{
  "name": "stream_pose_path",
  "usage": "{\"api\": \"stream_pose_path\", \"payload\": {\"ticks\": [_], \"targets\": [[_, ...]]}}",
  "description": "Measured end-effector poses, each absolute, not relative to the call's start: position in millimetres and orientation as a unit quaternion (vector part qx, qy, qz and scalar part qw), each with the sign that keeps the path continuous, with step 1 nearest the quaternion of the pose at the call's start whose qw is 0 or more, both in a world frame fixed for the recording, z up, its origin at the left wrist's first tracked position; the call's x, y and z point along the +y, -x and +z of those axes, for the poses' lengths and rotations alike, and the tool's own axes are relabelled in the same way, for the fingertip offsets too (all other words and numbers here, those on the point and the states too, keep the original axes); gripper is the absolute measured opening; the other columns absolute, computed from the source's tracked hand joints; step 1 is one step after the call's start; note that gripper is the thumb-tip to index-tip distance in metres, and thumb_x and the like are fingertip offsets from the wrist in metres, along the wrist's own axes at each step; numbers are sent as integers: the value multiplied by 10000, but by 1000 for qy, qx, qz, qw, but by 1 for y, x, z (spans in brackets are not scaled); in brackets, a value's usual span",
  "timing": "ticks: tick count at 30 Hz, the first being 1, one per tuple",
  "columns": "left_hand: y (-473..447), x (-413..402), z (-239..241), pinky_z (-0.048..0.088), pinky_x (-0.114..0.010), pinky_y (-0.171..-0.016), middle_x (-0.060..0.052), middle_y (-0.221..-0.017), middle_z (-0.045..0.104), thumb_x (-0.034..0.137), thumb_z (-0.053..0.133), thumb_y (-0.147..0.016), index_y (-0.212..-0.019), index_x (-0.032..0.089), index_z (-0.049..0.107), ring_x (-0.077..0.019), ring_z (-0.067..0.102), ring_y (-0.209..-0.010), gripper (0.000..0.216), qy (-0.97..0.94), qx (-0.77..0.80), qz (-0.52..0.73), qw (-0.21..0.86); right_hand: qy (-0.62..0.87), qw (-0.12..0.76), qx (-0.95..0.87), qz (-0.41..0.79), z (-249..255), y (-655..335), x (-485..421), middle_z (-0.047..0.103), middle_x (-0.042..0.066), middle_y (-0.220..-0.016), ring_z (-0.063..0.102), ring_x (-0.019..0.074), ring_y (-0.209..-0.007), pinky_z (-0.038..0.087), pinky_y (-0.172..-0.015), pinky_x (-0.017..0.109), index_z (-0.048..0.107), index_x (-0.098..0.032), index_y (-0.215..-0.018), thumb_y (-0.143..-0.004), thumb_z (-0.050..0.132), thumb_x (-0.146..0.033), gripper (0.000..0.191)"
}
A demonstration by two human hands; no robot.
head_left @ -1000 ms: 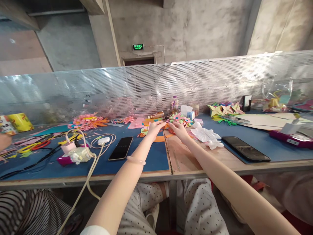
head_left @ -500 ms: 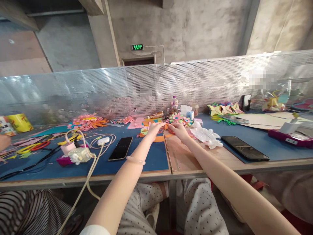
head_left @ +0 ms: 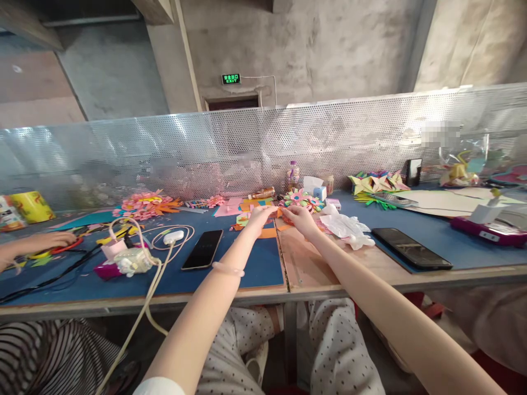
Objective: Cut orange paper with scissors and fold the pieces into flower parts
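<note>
Yellow patterned container [head_left: 33,206] at the far left of the frame, a co-worker's hand [head_left: 55,240] below and right of it. Left of centre lies a dark phone [head_left: 202,249]. Mid-frame, the left hand [head_left: 264,218] pinches a small orange paper piece [head_left: 279,212], its other side pinched by the right hand [head_left: 301,219]. Crumpled white plastic [head_left: 348,227] lies just right.

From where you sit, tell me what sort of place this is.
Probably a craft workshop: pink paper flowers lie on the long table, a perforated metal divider stands behind it, and a lit exit sign hangs on the concrete wall.
</note>
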State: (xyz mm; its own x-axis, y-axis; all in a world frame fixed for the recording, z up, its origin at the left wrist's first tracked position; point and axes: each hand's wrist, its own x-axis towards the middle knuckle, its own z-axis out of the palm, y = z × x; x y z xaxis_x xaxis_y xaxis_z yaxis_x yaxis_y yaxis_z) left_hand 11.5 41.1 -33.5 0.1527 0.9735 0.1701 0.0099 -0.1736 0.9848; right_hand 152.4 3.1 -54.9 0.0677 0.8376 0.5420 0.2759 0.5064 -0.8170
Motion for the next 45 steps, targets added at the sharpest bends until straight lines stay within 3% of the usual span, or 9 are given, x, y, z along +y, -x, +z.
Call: {"api": "stream_pose_path", "payload": {"ticks": [12,26,36,45], "targets": [[-11,41,-33,428,-273,-637,-67,-821,676,380,693,-555,-731,168,674,-189,602,-805,276,-587,418,486,494,454,586,-644,190,-53,-151,3,533,4,-573,403,109,-520,290,-508,243,585,-144,-628,-737,506,-521,400],[-12,43,-35,432,-264,-627,-55,-795,676,338,686,-563,-686,174,653,-185,609,-798,207,-578,415,501,492,456,584,-648,176,-53,-151,1,519,-3,-561,393,111,-531,293,-516,241,572,-156,-611,-748,501,-498,376],[-12,41,-34,423,-256,-631,-56,-805,683,347,668,-585,-712,177,674,-175,608,-781,213,-594,402,502,483,438,599,-624,244,-51,-151,-1,446,-22,-552,391,106,-542,301,-511,234,565,-163,-633,-740,487,-496,359],[-13,45,-37,424,-259,-659,-51,-813,687,330,674,-582,-724,182,675,-174,610,-805,206,-577,387,508,509,437,610,-607,263,-54,-151,1,549,14,-584,483,134,-564,364,-520,252,634,-160,-739,-718,514,-511,371]]}}
